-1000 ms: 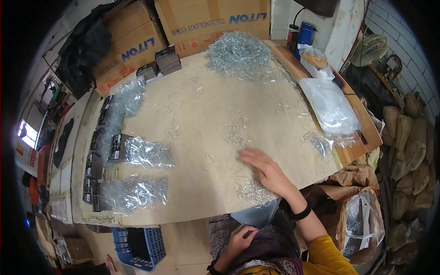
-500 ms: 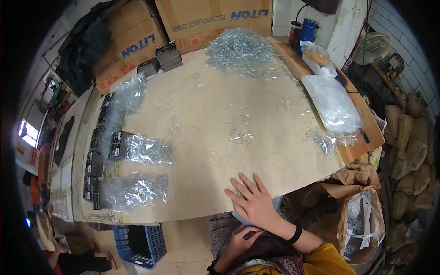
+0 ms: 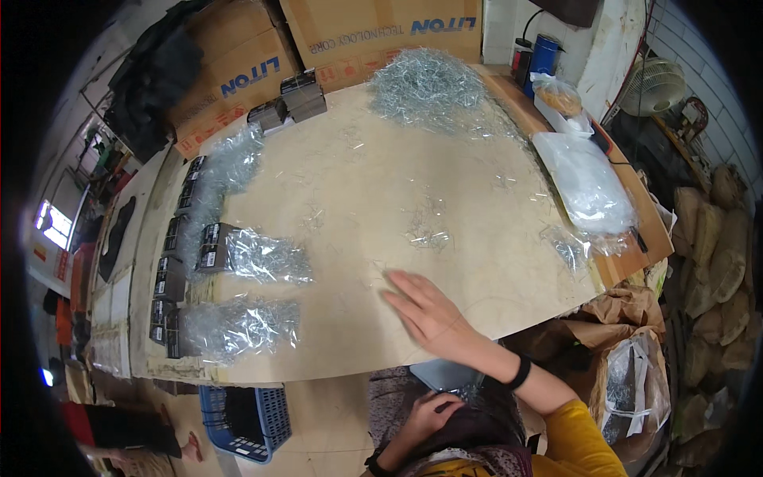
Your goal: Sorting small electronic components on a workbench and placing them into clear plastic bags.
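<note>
My right hand (image 3: 429, 314) lies palm down over the pale tabletop (image 3: 358, 199), fingers stretched out, near a few loose thin clear pieces. It holds nothing. Below the table's front edge, over my lap, is a blue-grey tray (image 3: 445, 374) with some clear bits at its near right side. My left hand (image 3: 433, 413) has its fingers closed at the tray's near rim; part of that grip is hidden. Further up the table lies a small scatter of thin clear pieces (image 3: 429, 237). A big heap of the same glinting pieces (image 3: 429, 87) covers the far middle.
Bundles of clear pieces with dark cards (image 3: 246, 330) line the left side. Stacked dark cards (image 3: 302, 95) stand at the far left, before cardboard boxes (image 3: 381, 32). A clear plastic bag (image 3: 584, 183) lies at the right. A blue basket (image 3: 246, 421) stands on the floor.
My right hand has swung slightly up and left over the table, its fingers closer together. More of the tray now shows. The whole view has shifted a little.
</note>
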Demonstrator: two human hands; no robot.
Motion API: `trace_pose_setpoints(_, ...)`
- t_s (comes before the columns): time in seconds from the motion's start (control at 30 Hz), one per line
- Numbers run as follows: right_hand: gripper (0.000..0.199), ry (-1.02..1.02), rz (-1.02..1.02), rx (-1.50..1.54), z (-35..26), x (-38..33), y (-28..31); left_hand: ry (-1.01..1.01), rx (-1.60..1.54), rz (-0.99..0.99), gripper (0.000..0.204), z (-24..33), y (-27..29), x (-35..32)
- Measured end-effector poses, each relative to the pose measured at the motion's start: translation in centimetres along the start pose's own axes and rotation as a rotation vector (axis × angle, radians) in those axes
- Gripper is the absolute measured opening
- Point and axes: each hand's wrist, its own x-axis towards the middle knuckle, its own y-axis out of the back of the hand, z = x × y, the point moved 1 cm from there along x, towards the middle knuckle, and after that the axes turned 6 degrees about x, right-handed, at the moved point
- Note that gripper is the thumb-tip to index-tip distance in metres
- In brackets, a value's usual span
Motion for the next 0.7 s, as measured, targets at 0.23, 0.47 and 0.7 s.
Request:
trace_pose_setpoints(0.23,0.033,0.160,-0.137,-0.110,2.1,2.0,-1.8,0.062,-0.108,0.022,0.009,-0.6,0.3,-0.2)
trace_pose_setpoints(0.47,0.038,0.001,-0.360,0.060,-2.1,-6.6,5.8,0.075,-0.108,-0.009,0.010,0.7,1.3,0.4)
trace_pose_setpoints(0.7,0.055,-0.142,-0.095,0.265,-2.2,-15.6,6.4,0.029,-0.094,-0.040,0.011,0.1,1.1,0.3)
